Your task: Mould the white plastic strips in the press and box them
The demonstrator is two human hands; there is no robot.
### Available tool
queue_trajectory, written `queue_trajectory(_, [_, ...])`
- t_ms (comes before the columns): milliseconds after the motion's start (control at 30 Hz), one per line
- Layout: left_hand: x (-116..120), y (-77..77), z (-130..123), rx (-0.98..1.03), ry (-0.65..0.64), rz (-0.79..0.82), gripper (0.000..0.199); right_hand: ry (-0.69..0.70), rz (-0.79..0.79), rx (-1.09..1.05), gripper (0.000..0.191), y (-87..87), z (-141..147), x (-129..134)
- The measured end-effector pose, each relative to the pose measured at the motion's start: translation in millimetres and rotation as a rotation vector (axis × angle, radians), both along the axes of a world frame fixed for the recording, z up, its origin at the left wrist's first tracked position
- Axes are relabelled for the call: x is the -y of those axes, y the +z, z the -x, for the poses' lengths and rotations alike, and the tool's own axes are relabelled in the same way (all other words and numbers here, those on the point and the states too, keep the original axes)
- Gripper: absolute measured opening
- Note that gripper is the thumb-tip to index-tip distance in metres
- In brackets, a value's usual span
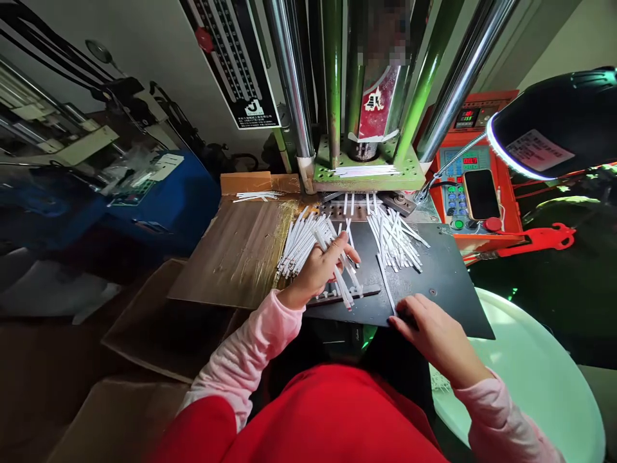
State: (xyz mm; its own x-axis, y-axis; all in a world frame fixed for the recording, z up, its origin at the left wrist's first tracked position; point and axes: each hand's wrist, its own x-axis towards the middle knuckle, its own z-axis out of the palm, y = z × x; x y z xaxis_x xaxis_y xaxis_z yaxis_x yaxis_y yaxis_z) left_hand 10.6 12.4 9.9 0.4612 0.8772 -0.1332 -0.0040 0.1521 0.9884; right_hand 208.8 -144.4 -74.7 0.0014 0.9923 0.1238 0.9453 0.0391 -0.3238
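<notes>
My left hand (324, 267) is closed around a small bundle of thin white strips (343, 288), their ends sticking out above and below the fingers. At the near edge of the dark plate, my right hand (429, 325) pinches the lower end of a single white strip (385, 280) that lies slanted on the plate. Left of the bundle is a pile of white strips (301, 244). Another loose pile (396, 239) lies to the right. Under my left hand sits a narrow dark bar (371, 290) with white pieces on it, partly hidden.
A press with a green plate (366, 183) and steel columns rises behind the dark work plate (448, 276). Brown board (226, 257) extends left. A red control box (506, 215) carries a phone (482, 195), beneath a lamp (549, 128). A pale green tub (544, 379) stands at lower right.
</notes>
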Motion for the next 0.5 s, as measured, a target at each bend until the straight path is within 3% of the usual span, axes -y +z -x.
queue_trajectory(100, [2,-5.7,-3,-0.036,-0.042,0.010,0.066,-0.080,0.021,-0.068,0.024,-1.2,-10,2])
queue_trajectory(300, [4,-12.1,-12,-0.092,-0.085,0.050,0.059,-0.263,0.087,-0.597,0.035,6.2,-47,0])
queue_trajectory(367, [3,-13.4,-19,-0.131,-0.107,0.047,0.055,-0.231,0.028,-0.568,0.036,7.5,-46,1])
queue_trajectory(500, [-8,-13.9,-40,-0.174,-0.124,0.081,0.051,-0.040,-0.037,-0.273,0.031,4.4,-32,9])
